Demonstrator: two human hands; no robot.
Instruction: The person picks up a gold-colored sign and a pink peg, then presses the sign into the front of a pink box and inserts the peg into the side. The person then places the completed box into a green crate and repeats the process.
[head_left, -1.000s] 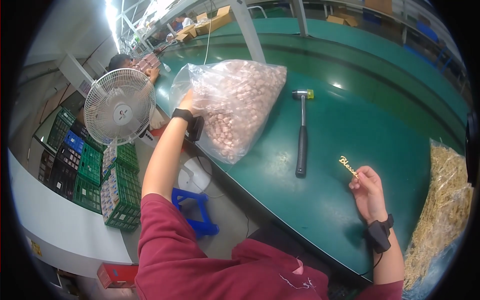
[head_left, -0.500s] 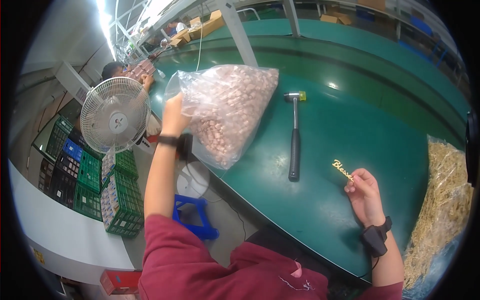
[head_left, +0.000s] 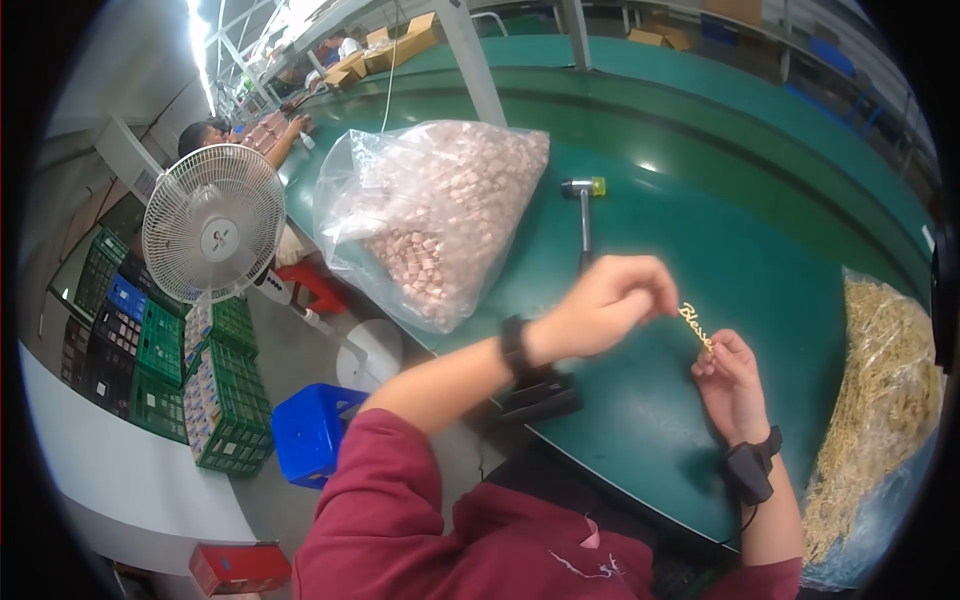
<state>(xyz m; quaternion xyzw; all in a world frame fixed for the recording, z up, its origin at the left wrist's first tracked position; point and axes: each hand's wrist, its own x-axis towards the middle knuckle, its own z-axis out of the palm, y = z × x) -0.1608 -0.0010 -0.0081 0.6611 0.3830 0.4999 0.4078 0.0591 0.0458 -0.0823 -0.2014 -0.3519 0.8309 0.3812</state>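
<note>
In my right hand [head_left: 733, 375] is a small gold script-lettering cutout [head_left: 692, 325], pinched at its lower end between thumb and fingers. My left hand [head_left: 622, 300] is close to the cutout's upper end, its fingers curled together; whatever they may hold is hidden. Under that hand lies a hammer [head_left: 586, 215] with a yellow-and-black head, its dark handle mostly covered. To the left a clear plastic bag [head_left: 345, 185] sits on the green table [head_left: 640, 460], filled with small pale pinkish blocks [head_left: 420, 262].
At the right edge lies a clear bag of gold pieces [head_left: 865, 400]. A white fan [head_left: 215, 225] stands left of the table, with a blue stool [head_left: 305, 435] on the floor. Green crates [head_left: 230, 430] are stacked farther left. Another person [head_left: 205, 135] works at the far left.
My left hand has let go of the bag's edge and moved right, over the hammer handle to the gold cutout. The right hand keeps its pinch in nearly the same place.
</note>
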